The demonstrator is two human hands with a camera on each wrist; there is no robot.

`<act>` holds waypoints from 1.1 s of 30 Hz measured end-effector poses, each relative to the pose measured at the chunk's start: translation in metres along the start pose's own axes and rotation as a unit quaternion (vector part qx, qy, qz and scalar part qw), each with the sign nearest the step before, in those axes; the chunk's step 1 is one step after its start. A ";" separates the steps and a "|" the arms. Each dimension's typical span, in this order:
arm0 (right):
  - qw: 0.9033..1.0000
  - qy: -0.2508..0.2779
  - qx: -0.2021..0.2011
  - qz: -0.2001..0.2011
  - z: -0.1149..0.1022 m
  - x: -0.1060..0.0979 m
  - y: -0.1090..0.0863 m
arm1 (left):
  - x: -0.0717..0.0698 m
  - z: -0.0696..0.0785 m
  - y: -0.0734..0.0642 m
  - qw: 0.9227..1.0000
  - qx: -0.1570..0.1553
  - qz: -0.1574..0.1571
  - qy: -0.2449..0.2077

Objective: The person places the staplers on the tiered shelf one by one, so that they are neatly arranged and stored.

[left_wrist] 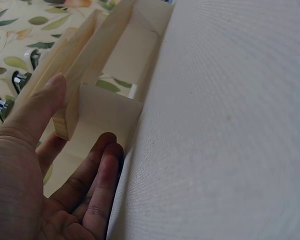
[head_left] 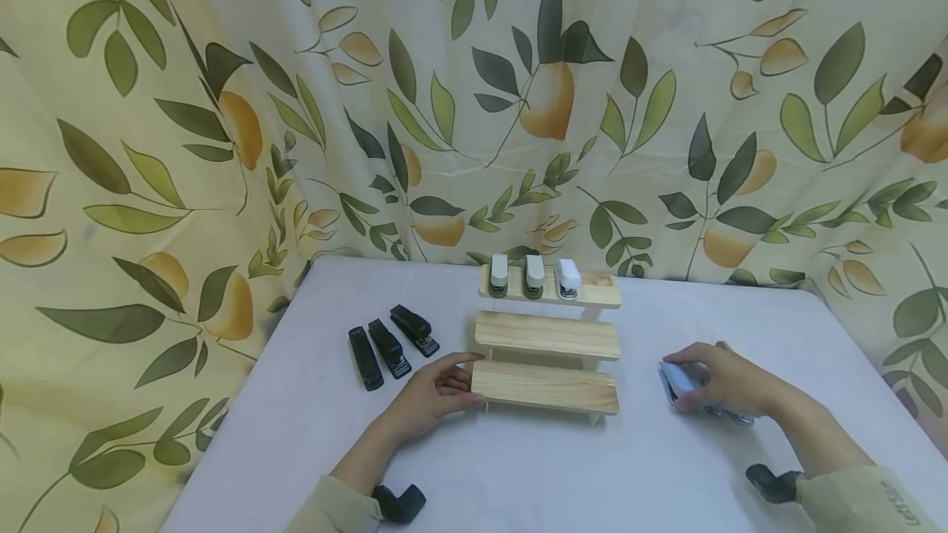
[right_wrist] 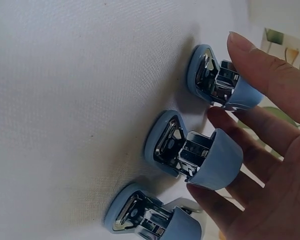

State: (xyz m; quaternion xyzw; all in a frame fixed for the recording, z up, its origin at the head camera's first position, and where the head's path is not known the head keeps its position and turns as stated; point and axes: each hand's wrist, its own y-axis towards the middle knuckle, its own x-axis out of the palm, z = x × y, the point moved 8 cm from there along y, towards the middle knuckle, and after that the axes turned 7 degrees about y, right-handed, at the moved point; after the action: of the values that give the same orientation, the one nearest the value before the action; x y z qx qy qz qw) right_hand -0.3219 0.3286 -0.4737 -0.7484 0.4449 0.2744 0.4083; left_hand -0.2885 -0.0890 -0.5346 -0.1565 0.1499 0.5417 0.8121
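Note:
My left hand pinches the left end of the lowest board of a three-tier wooden display stand. In the left wrist view, its thumb lies on the board while the lower fingers hang free near the tablecloth. On the right, my right hand grips a blue stapler standing on the table, thumb on one side and fingers on the other. Two more blue staplers, a middle one and an end one, stand in a row beside it in the right wrist view, partly hidden by the hand in the head view.
On the top board stand three pale staplers: left, middle and right. Three black staplers, including one, lie left of the stand on the white tablecloth. A leaf-patterned curtain hangs behind the table.

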 end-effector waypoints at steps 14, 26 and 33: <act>1.000 -0.009 -0.009 0.016 -0.001 0.001 0.000 | 0.000 0.002 -0.001 1.000 0.000 -0.001 -0.008; 1.000 -0.011 -0.008 0.018 0.000 -0.001 -0.002 | 0.001 0.002 -0.002 1.000 -0.008 0.002 -0.006; 0.999 -0.021 -0.018 0.038 -0.003 -0.005 -0.004 | 0.000 0.002 -0.002 1.000 -0.005 0.002 -0.008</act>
State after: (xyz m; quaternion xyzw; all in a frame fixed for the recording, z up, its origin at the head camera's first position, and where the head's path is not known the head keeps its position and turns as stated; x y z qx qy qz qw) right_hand -0.3207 0.3290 -0.4669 -0.7323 0.4589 0.3136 0.3935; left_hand -0.2864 -0.0886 -0.5329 -0.1556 0.1406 0.5451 0.8117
